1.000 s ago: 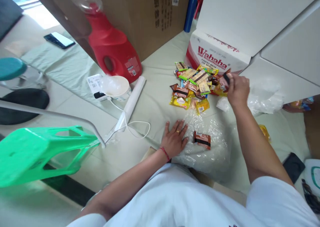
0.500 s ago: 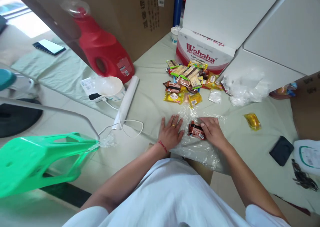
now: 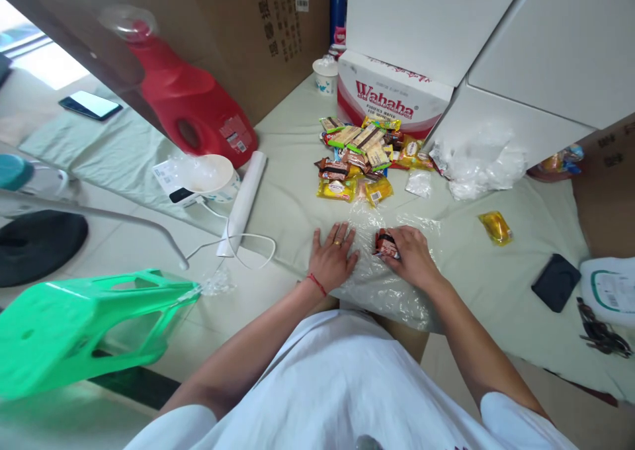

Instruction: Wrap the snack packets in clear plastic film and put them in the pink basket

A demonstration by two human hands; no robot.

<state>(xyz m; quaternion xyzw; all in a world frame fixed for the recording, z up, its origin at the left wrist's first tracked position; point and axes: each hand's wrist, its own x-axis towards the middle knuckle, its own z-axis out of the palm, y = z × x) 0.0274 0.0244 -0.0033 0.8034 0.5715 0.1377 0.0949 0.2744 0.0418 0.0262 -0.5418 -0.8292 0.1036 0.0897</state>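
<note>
My left hand (image 3: 332, 257) lies flat with fingers spread on the edge of a clear plastic bag (image 3: 391, 284) spread on the pale green cloth. My right hand (image 3: 411, 257) rests on the bag, fingers curled over brown snack packets (image 3: 384, 243) lying on it. A pile of wrapped snacks (image 3: 364, 155), brown, yellow and green, sits farther away in front of a red and white Wahaha box (image 3: 391, 96). One yellow packet (image 3: 495, 227) lies alone to the right.
A red detergent jug (image 3: 193, 102), a white bowl (image 3: 208, 175), a rolled white tube (image 3: 243, 198) and a cable lie at left. A green plastic stool (image 3: 84, 327) is near left. Crumpled plastic (image 3: 479, 162), a black pouch (image 3: 555, 282) and white cabinets (image 3: 496, 46) are at right.
My right hand came back from the snack pile with a packet and set it on the plastic bag beside the first packet. My left hand stayed flat on the bag.
</note>
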